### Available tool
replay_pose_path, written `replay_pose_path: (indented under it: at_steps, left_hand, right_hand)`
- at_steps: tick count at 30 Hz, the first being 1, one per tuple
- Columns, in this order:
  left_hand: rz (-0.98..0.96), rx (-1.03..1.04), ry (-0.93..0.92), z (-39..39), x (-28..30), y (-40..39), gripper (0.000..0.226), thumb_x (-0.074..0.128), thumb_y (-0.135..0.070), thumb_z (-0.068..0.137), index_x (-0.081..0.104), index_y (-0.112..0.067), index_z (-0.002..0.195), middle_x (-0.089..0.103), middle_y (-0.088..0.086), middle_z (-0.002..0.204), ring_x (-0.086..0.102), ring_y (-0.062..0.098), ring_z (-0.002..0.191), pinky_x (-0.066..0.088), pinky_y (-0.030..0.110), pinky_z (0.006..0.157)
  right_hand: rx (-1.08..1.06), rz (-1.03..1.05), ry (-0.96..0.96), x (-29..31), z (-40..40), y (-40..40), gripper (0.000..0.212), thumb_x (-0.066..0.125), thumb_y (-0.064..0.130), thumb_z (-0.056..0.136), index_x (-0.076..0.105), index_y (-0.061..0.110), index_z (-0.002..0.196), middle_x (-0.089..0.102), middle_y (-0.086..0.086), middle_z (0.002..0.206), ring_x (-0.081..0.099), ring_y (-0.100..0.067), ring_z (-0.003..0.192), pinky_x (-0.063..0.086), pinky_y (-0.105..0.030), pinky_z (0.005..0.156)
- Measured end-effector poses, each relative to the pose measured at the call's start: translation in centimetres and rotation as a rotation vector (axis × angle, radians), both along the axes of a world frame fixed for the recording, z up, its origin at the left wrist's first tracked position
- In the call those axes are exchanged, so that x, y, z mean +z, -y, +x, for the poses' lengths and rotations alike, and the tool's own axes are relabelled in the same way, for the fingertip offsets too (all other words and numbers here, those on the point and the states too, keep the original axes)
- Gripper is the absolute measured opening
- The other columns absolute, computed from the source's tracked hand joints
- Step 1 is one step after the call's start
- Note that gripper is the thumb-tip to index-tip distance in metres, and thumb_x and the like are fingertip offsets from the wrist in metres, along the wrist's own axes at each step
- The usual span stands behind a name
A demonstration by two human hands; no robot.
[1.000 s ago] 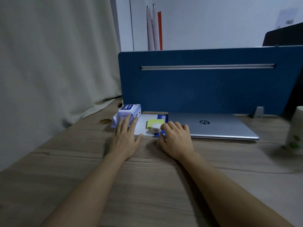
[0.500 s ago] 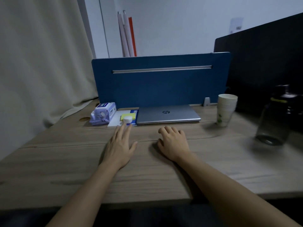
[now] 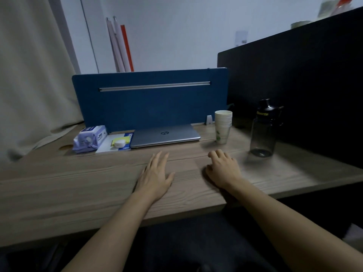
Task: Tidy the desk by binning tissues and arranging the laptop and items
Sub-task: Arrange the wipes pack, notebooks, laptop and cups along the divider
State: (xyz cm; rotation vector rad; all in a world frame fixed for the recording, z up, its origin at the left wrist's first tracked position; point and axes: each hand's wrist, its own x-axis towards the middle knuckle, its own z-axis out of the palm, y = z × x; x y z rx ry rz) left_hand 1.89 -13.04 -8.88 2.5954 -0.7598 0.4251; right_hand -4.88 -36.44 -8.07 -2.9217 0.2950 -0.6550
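We rest both hands on the wooden desk (image 3: 59, 189), holding nothing. Our left hand (image 3: 156, 176) lies flat, fingers straight and spread slightly; our right hand (image 3: 223, 169) sits palm down with fingers loosely curled. Beyond the left hand, against the blue divider (image 3: 149, 103), lies the closed laptop (image 3: 165, 135). Further left of it a small white round case (image 3: 119, 143) sits on yellow sticky notes (image 3: 125, 141), beside a tissue pack (image 3: 89, 138). Just beyond the right hand stands a stack of paper cups (image 3: 223, 125), with a dark water bottle (image 3: 265, 130) to its right.
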Motion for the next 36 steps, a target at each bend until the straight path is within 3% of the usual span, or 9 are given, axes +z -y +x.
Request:
replay_pose_path:
  at_steps: [13, 18, 22, 25, 30, 36]
  left_hand:
    - [-0.002, -0.033, -0.023, 7.3, -0.2, 5.1, 0.07, 0.046, -0.049, 0.094, 0.018, -0.029, 0.155, 0.012, -0.003, 0.164, 0.009, 0.017, 0.15, 0.018, 0.041, 0.121]
    - [-0.001, -0.03, -0.02, 11.7, -0.1, 6.8, 0.068, 0.048, -0.047, 0.093, 0.021, -0.029, 0.154, 0.017, -0.001, 0.163, 0.011, 0.018, 0.15, 0.02, 0.042, 0.12]
    - [0.03, -0.015, 0.006, 15.7, 0.0, 8.2, 0.068, 0.05, -0.045, 0.093, 0.024, -0.028, 0.153, 0.021, 0.001, 0.162, 0.015, 0.02, 0.15, 0.014, 0.04, 0.121]
    - [0.042, -0.006, 0.025, 18.1, 0.1, 9.2, 0.066, 0.05, -0.046, 0.092, 0.028, -0.027, 0.152, 0.026, 0.0, 0.16, 0.02, 0.02, 0.148, 0.017, 0.042, 0.12]
    - [0.064, 0.014, 0.05, 21.1, 0.1, 10.2, 0.055, 0.045, -0.051, 0.093, 0.042, -0.031, 0.144, 0.039, -0.005, 0.153, 0.031, 0.016, 0.143, 0.024, 0.04, 0.117]
    - [0.076, 0.037, 0.137, 23.1, 0.4, 11.1, 0.047, 0.041, -0.059, 0.09, 0.06, -0.032, 0.124, 0.06, -0.013, 0.132, 0.053, 0.015, 0.122, 0.039, 0.036, 0.097]
  right_hand:
    - [-0.064, 0.105, 0.032, -0.2, 6.3, 5.8, 0.04, 0.049, 0.037, 0.092, 0.045, 0.013, 0.124, 0.05, -0.012, 0.124, 0.049, -0.029, 0.111, 0.048, -0.046, 0.094]
    - [-0.12, 0.23, 0.07, -0.4, 9.6, 8.2, 0.039, 0.053, 0.033, 0.091, 0.043, 0.009, 0.121, 0.049, -0.017, 0.122, 0.05, -0.032, 0.109, 0.047, -0.047, 0.093]
    - [-0.141, 0.39, 0.136, -0.5, 12.8, 10.1, 0.053, 0.059, 0.028, 0.092, 0.037, 0.0, 0.131, 0.052, -0.022, 0.126, 0.052, -0.035, 0.113, 0.046, -0.046, 0.097]
    - [-0.173, 0.558, 0.21, -0.5, 15.3, 11.4, 0.049, 0.06, 0.027, 0.092, 0.038, -0.002, 0.125, 0.056, -0.025, 0.124, 0.056, -0.04, 0.111, 0.049, -0.045, 0.09]
    - [-0.237, 0.573, 0.168, -0.7, 19.7, 13.1, 0.047, 0.063, 0.034, 0.09, 0.043, 0.004, 0.12, 0.062, -0.02, 0.119, 0.059, -0.037, 0.107, 0.048, -0.04, 0.082]
    - [-0.146, 0.432, 0.074, -1.2, 23.6, 13.2, 0.039, 0.066, 0.035, 0.088, 0.05, 0.011, 0.114, 0.065, -0.015, 0.113, 0.06, -0.033, 0.103, 0.049, -0.038, 0.081]
